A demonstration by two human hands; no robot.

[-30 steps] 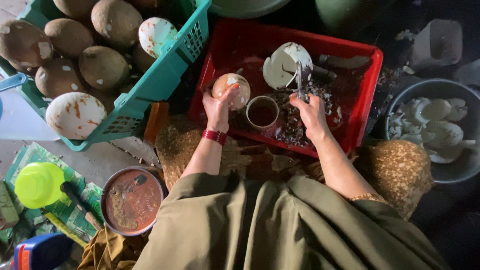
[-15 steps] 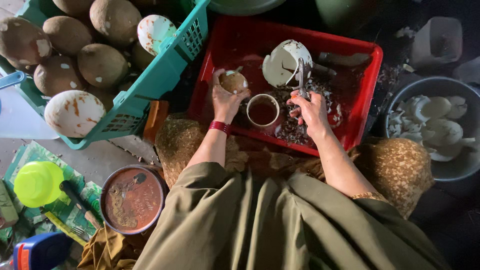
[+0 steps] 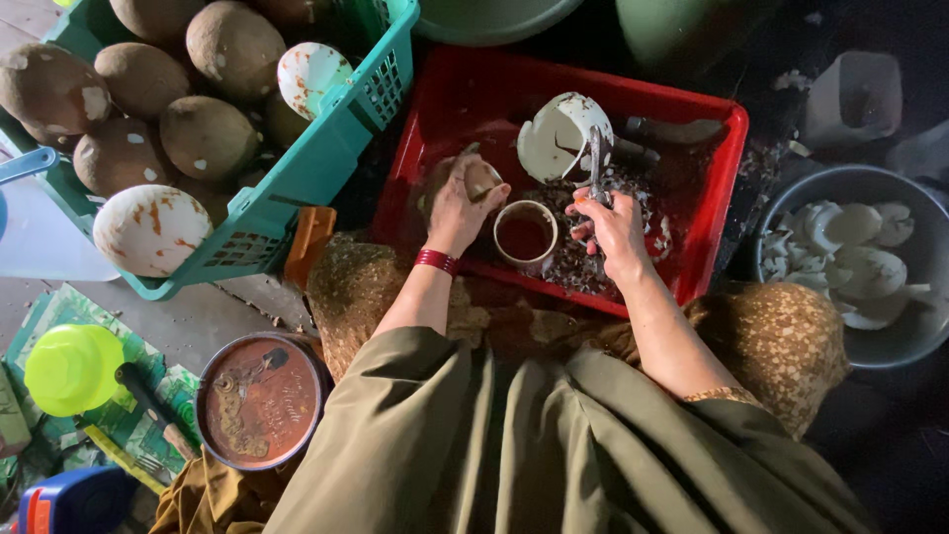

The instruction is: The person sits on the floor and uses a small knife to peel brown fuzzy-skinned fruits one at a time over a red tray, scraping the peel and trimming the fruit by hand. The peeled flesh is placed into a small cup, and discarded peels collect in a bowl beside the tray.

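Two hands busy | left hand fingers grip coconut piece, hard, brittle, I cup its rim | right hand fingers clamp knife

A person sat over a red plastic crate, the left hand closed around a brown coconut piece and the right hand gripping a metal scraper that pointed up at a broken white coconut shell. A small round cup stood between the hands amid dark shavings. A teal basket of whole coconuts sat to the left; a grey bowl of white coconut flesh sat to the right.
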